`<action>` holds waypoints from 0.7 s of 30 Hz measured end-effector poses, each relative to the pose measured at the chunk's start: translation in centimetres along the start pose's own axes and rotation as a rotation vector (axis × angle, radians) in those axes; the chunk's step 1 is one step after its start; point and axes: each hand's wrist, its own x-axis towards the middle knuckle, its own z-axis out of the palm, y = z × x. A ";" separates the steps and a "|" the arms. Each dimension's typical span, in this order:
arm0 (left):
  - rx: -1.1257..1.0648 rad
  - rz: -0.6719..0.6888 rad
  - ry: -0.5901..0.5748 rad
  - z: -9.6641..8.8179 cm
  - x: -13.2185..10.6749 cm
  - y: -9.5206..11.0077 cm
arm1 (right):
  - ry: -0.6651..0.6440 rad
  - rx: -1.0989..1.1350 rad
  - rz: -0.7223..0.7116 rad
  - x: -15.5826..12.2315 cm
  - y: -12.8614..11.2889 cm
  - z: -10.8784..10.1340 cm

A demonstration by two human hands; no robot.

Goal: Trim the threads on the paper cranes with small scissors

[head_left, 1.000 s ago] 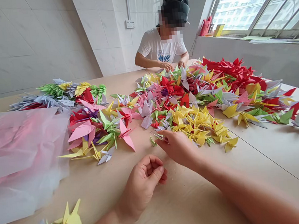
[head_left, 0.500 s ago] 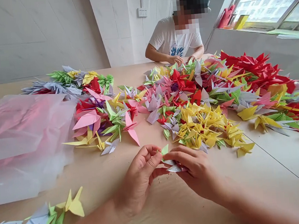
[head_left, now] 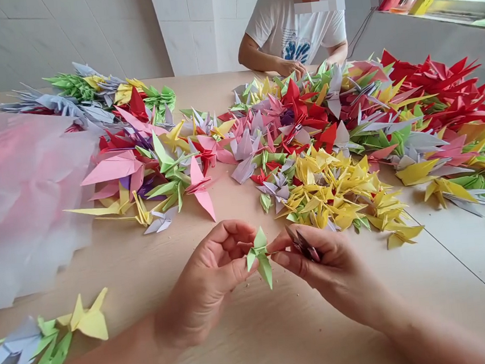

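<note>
At centre, the light-green folded-paper figure (head_left: 261,252) is looking matt; the dark pointed snips (head_left: 304,245) are seemingly showing smooth metal.

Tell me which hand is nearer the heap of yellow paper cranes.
Right. The right hand is just on the near side of the yellow heap; the left hand is farther off, toward the left.

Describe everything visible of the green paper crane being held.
The folded green paper crane looks matte. Its pointed wings spread toward the picture's top and bottom; a shorter point sticks out leftward. It is held above the table: the left hand pinches one side, and the right hand appears to touch the other.
</note>
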 end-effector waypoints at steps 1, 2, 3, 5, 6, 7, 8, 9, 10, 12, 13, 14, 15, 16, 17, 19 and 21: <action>0.012 0.010 -0.004 0.0 -0.1 0.0 | 0.004 0.023 0.031 0.0 0.1 0.1; 0.026 0.022 -0.008 0.0 -0.1 -0.1 | 0.008 0.041 0.061 -0.1 0.1 0.1; 0.040 0.037 -0.013 -0.1 -0.2 -0.1 | 0.012 0.054 0.087 -0.1 0.1 0.2; 0.059 0.060 -0.024 -0.1 -0.3 -0.2 | 0.008 0.068 0.123 -0.2 0.1 0.3; 0.064 0.068 -0.027 -0.1 -0.4 -0.2 | 0.007 0.072 0.129 -0.2 0.1 0.3; 0.071 0.072 -0.026 -0.2 -0.4 -0.2 | 0.006 0.072 0.131 -0.3 0.1 0.3; 0.080 0.075 -0.026 -0.2 -0.4 -0.2 | 0.008 0.071 0.128 -0.3 0.1 0.3; 0.091 0.076 -0.026 -0.1 -0.4 -0.2 | 0.010 0.068 0.123 -0.4 0.0 0.2; 0.101 0.077 -0.026 -0.1 -0.4 -0.1 | 0.010 0.065 0.117 -0.4 0.0 0.2; 0.118 0.083 -0.026 -0.1 -0.4 -0.1 | 0.004 0.057 0.104 -0.5 -0.1 0.2; 0.124 0.085 -0.026 -0.1 -0.3 -0.1 | -0.004 0.054 0.100 -0.5 -0.2 0.1; 0.129 0.088 -0.027 -0.1 -0.3 -0.1 | -0.011 0.050 0.100 -0.5 -0.3 0.1; 0.133 0.093 -0.030 -0.1 -0.3 -0.1 | -0.018 0.046 0.105 -0.5 -0.4 0.1; 0.135 0.098 -0.035 -0.1 -0.3 -0.1 | -0.025 0.041 0.113 -0.5 -0.5 0.0; 0.135 0.102 -0.040 -0.1 -0.3 -0.2 | -0.027 0.036 0.123 -0.5 -0.6 0.0; 0.133 0.107 -0.052 -0.1 -0.3 -0.3 | -0.019 0.031 0.134 -0.4 -0.6 -0.1; 0.136 0.110 -0.071 -0.2 -0.4 -0.5 | 0.009 0.030 0.133 -0.3 -0.6 0.0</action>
